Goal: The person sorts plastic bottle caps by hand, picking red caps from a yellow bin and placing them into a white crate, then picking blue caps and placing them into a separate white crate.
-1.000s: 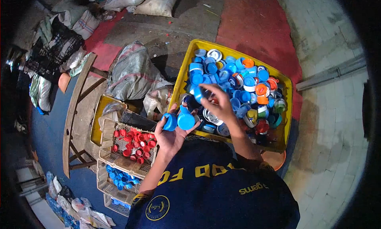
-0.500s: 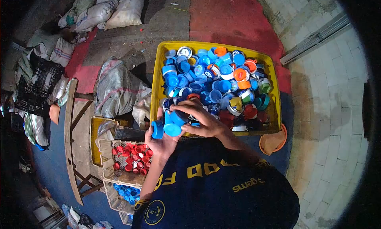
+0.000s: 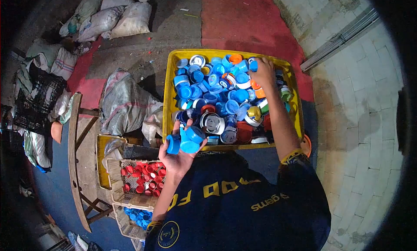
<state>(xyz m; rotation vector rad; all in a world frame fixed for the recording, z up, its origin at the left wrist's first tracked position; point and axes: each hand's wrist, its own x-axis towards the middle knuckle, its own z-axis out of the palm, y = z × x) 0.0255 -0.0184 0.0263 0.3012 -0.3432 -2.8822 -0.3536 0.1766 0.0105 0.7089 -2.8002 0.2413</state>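
Note:
My left hand [image 3: 180, 159] is curled around several light blue caps [image 3: 190, 144], just over the near left edge of the yellow tray [image 3: 170, 83]. At the tray's far right, my right hand [image 3: 263, 73] has its fingers closed on a blue cap [image 3: 253, 66]. Under and around it lie many mixed caps, mostly blue, with orange caps [image 3: 235, 59], white ones and a yellow one [image 3: 253, 113] among them. The right forearm covers part of the tray's right side.
Left of my body stand a crate of red caps [image 3: 141, 179] and a crate of blue caps [image 3: 138, 217]. Beside them is a wooden frame [image 3: 74, 164]. Sacks [image 3: 130, 20] lie at the back left, and a block wall [image 3: 352, 133] rises on the right.
My right hand has left the caps in my left hand and moved to the tray's far right, where it now grips a blue cap. My left hand still holds its caps.

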